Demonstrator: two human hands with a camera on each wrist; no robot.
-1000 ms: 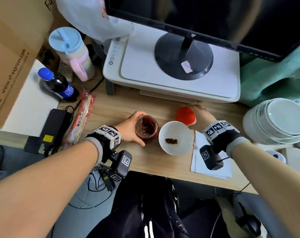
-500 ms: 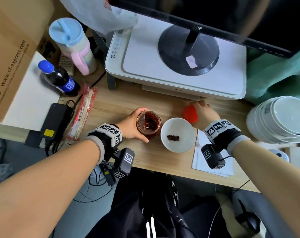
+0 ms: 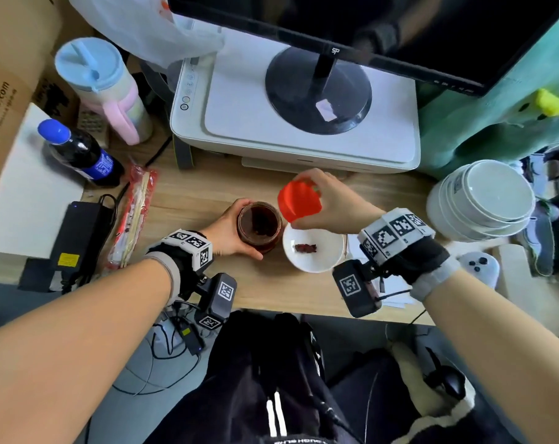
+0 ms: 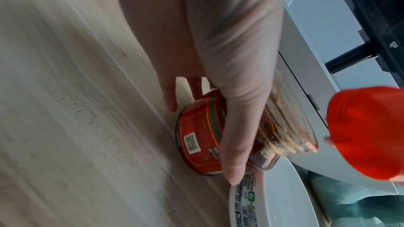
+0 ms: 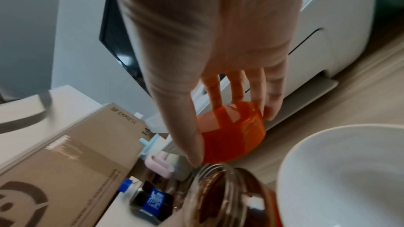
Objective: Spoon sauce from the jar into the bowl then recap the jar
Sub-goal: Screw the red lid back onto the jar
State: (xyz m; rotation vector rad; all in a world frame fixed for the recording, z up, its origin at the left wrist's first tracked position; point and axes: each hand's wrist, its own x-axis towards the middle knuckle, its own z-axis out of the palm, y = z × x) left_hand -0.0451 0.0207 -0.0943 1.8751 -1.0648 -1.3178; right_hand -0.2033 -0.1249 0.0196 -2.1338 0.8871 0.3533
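Jar [image 3: 259, 226] of dark sauce, uncapped, gripped by left hand [image 3: 228, 234]; right hand [image 3: 331, 205] holds red lid [image 3: 299, 201]

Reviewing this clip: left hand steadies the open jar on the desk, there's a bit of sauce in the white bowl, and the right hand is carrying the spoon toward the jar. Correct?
One error: the right hand holds the red lid, not a spoon; no spoon appears in any view. The head view shows it, and the right wrist view confirms. The rest stands: the left hand steadies the open jar, and the white bowl holds a bit of sauce.
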